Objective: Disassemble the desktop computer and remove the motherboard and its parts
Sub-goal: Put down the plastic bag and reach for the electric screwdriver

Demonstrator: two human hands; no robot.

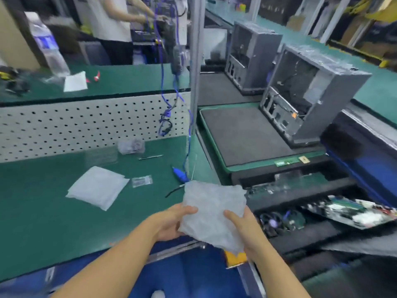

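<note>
- Nearer than the black foam pad (242, 134), in front of its near edge, the left hand (171, 220) and the right hand (242, 224) grip a crinkled pale bag (212, 214). Each holds one side, thumb on top and fingers curled beneath.
- An orange item (235, 258) peeks out under the bag's near corner. I cannot tell what it is.
- Step in hand, as I judge it: packing rather than unscrewing. The bag looks ready to be opened for a removed part or laid over it.
- The next move calls for finding the bag's mouth and spreading it with both thumbs, then carrying it to a board without snagging.
- In front of the pad and to its right, a black tray (300, 244) holds a fan (272, 222) and what seems to be a motherboard (354, 211), though blurred.
- Left of the pad, the green mat (43, 211) carries folded bags (96, 188), a small clear packet (141, 181) and a blue cable end (180, 174).
- On the pad's far right corner stands the desktop computer (311, 100), upright, its side open and its inside largely bare.
- Beyond the pad stands a second case (251, 57).
- Left of the pad a pegboard (86, 121) backs the mat.
- Beyond the pegboard is another green bench with a water bottle (48, 46), and a person (111, 18) works behind it.
</note>
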